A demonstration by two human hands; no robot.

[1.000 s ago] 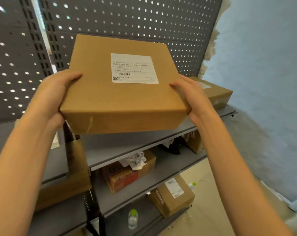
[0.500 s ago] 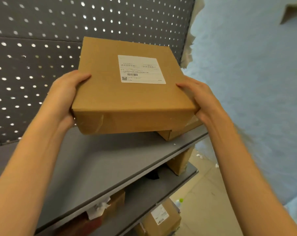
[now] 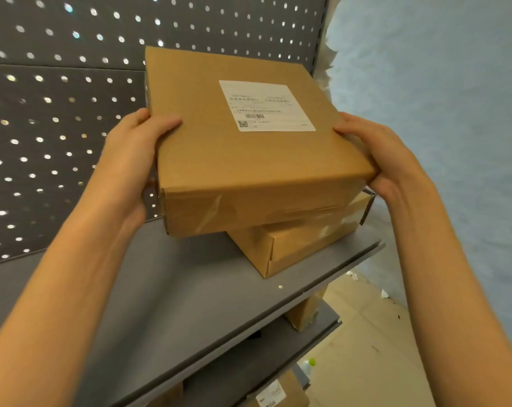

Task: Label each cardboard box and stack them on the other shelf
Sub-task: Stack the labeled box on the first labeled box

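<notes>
Head view: two hands (image 3: 137, 154) (image 3: 387, 160), four boxes (image 3: 249, 160).

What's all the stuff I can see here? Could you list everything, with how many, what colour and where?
labelled box: one, brown cardboard, held over the top shelf, above another box
label: one, white, on the held box's top
lower box: one, brown, on the top shelf near its right end
top shelf: one, grey
pegboard: grey, perforated, behind the shelf
boxes on lower shelves: at least two, brown, partly hidden
bottle: one, clear with green cap, low down
left hand: grips the held box's left side
right hand: grips its right side
</notes>
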